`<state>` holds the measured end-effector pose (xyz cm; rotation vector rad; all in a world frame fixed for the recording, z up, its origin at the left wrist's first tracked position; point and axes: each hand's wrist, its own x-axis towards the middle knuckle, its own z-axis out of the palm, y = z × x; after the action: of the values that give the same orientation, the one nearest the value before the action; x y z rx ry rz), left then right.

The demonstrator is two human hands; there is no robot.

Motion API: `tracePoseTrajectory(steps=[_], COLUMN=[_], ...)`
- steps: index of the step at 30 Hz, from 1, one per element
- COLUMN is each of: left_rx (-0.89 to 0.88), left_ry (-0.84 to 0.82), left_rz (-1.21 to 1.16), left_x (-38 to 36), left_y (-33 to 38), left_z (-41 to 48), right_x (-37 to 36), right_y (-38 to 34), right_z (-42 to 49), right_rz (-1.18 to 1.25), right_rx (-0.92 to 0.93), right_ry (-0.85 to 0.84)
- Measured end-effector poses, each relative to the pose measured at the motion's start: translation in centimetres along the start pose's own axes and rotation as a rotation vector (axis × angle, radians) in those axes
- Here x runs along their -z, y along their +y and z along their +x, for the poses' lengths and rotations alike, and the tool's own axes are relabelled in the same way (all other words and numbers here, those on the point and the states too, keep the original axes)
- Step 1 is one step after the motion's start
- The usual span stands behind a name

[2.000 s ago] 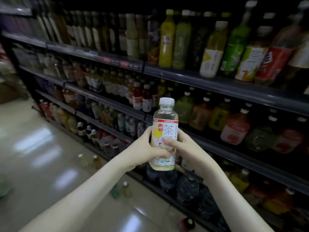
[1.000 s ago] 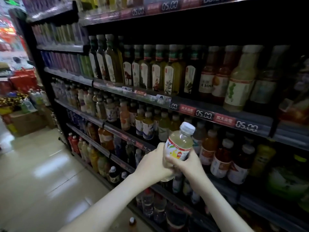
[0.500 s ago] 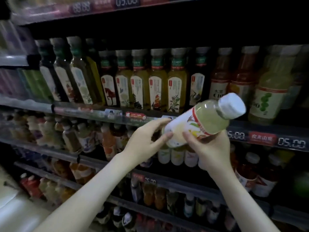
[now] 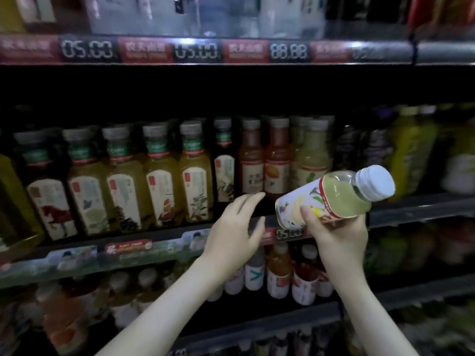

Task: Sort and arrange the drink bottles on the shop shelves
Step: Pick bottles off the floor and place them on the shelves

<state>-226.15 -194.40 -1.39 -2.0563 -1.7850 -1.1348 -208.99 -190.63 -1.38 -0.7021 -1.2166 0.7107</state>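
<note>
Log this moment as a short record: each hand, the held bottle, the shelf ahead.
right hand: grips the bottle around its labelled body, from below
bottle: pale yellow drink, white cap, tilted, cap pointing right and slightly up, not on a shelf
left hand: fingers relaxed, holds nothing, apart from the bottle, in front of the shelf edge
middle shelf: upright row of yellow tea bottles, then two red juice bottles
price strip: above, reads 05.00

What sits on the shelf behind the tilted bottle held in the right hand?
A pale green juice bottle stands behind the held bottle, which hides its base. The right hand covers part of the price strip.
</note>
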Motion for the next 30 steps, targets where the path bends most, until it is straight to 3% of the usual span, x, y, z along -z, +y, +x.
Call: tracePoseTrajectory(steps=[6, 10, 23, 27, 30], left_rx=[0.008, 0.095, 0.299, 0.259, 0.077], left_ry=[-0.032, -0.063, -0.023, -0.018, 0.053], left_rz=[-0.104, -0.131, 0.028, -0.084, -0.260], left_x=[-5.4, -7.9, -11.7, -10.3, -8.0], left_y=[3.8, 5.8, 7.4, 6.6, 6.2], left_z=[4.9, 8.0, 11.8, 9.4, 4.1], right_x=[5.2, 8.2, 9.3, 8.7, 8.3], right_y=[1.1, 2.2, 4.4, 4.7, 4.7], right_z=[3.8, 5.8, 6.9, 5.6, 4.1], right_rz=[-0.080, -0.116, -0.191, -0.196, -0.183], right_rx=[-0.001, -0.006, -0.109, -0.124, -0.176], right_ry=[0.137, 0.142, -0.091, -0.145, -0.223])
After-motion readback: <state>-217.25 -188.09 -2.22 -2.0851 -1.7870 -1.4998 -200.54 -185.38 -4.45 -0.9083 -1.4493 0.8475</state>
